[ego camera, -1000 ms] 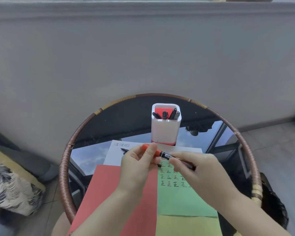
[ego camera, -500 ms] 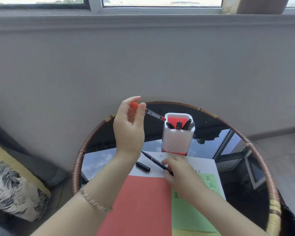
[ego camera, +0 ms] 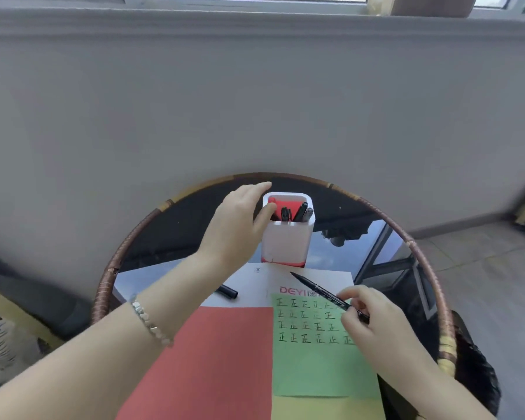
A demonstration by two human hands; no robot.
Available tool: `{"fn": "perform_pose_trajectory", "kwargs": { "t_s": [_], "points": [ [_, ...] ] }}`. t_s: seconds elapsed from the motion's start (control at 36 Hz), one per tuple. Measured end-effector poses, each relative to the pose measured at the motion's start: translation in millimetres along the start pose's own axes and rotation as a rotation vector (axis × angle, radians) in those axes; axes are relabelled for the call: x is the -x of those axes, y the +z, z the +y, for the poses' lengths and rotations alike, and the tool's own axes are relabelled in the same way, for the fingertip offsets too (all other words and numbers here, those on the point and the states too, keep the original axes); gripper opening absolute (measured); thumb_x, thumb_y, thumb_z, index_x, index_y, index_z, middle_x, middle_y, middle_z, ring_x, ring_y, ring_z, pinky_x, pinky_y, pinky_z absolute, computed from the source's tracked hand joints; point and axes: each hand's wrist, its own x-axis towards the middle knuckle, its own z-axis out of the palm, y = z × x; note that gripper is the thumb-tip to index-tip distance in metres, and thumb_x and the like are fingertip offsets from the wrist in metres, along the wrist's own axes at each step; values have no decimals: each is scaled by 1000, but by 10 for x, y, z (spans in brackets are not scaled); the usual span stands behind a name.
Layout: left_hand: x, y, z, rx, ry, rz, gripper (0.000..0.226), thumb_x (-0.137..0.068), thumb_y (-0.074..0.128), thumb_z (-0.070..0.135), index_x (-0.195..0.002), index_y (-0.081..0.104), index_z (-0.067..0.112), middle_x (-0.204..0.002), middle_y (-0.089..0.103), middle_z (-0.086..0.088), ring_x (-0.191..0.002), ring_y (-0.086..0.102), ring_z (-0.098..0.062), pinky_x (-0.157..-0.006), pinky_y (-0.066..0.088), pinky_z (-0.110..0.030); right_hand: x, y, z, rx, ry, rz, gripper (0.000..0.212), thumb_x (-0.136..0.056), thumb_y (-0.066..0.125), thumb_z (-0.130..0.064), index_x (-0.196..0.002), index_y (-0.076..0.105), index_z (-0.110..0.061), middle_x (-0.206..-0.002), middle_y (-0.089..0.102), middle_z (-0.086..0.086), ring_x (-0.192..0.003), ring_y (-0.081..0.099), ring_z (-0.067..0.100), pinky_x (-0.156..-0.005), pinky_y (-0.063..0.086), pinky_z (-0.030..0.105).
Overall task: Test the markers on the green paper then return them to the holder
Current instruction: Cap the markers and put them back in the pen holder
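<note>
A white holder (ego camera: 287,237) with a red inside stands at the back of the round table and holds several dark markers plus an orange-capped marker (ego camera: 272,201) at its left corner. My left hand (ego camera: 237,221) is beside the holder's left rim, fingers apart, thumb at the rim, holding nothing. My right hand (ego camera: 365,321) pinches an uncapped black marker (ego camera: 319,291) whose tip points up-left over the white sheet. The green paper (ego camera: 319,365) carries rows of written marks. A black cap (ego camera: 228,291) lies on the white sheet near my left forearm.
A red sheet (ego camera: 212,359) lies left of the green paper, a yellow sheet (ego camera: 328,409) below it, a white printed sheet (ego camera: 285,283) under them. The glass table has a woven rim (ego camera: 425,268). A grey wall rises right behind it; a cushion (ego camera: 0,344) sits at left.
My left hand carried the orange-capped marker to the holder, dropped it in and let go. My right hand picked the black marker up off the sheet and shifted right over the green paper.
</note>
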Motion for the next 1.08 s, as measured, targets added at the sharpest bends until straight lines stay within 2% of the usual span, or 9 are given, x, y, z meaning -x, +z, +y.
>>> {"fn": "perform_pose_trajectory", "kwargs": {
  "t_s": [0.17,0.31,0.5,0.56,0.64,0.75,0.86,1.0,1.08],
  "points": [
    [628,-13,-321,-152,25,-203,31,-91,51,18,-121,59,13,-122,60,1,-112,56,-21,-92,43,-34,41,31,-33,-48,-7,-8,22,-84,56,-12,-82,53,-33,-83,49,-13,-78,50,4,-68,39,11],
    [868,11,-505,-202,7,-314,32,-87,53,2,-115,63,11,-116,65,2,-109,57,-20,-88,42,-27,81,95,-4,-30,-18,-7,22,-83,62,-19,-81,51,-38,-83,49,-13,-79,49,4,-67,39,10],
    [920,44,-586,-167,-86,-321,32,-91,49,3,-118,60,15,-109,56,4,-102,53,-14,-79,39,-21,139,74,43,-11,-35,16,28,-81,65,-17,-78,50,-40,-85,52,-11,-85,47,-2,-68,41,10],
    [892,27,-540,-78,-157,-265,30,-91,52,7,-119,58,15,-103,49,11,-94,49,-7,-78,33,-15,148,50,38,-26,-35,28,28,-81,65,-15,-78,52,-39,-86,54,-8,-87,47,-4,-68,41,8],
    [813,-44,-329,173,-294,-109,19,-88,60,10,-105,61,17,-92,54,10,-85,56,-6,-76,44,-16,148,-3,21,-50,-41,53,23,-80,67,-13,-81,56,-34,-87,56,-4,-86,50,-1,-67,41,4],
    [749,-157,28,469,-417,-9,7,-86,60,9,-88,65,14,-76,64,3,-60,58,3,-56,44,-7,142,-74,-28,-74,-81,68,18,-80,66,-15,-83,58,-30,-73,53,-2,-67,49,0,-58,39,6],
    [811,-130,235,706,-544,23,9,-86,60,13,-84,67,18,-60,63,16,-56,53,9,-55,44,-6,144,-127,-76,-121,-111,61,15,-81,66,-18,-81,59,-32,-67,56,4,-57,49,2,-53,37,8],
    [936,2,322,900,-703,3,7,-86,61,18,-84,67,20,-73,65,11,-56,53,8,-57,48,-11,179,-177,-70,-138,-172,63,16,-78,69,-19,-79,62,-33,-68,62,0,-53,52,18,-51,43,21],
    [986,41,348,932,-727,-1,6,-86,61,18,-85,67,17,-72,63,9,-54,52,6,-55,47,-10,217,-192,-54,-145,-188,94,15,-67,63,-39,-81,62,-33,-69,63,-5,-56,56,17,-53,46,26]
  ]
}}
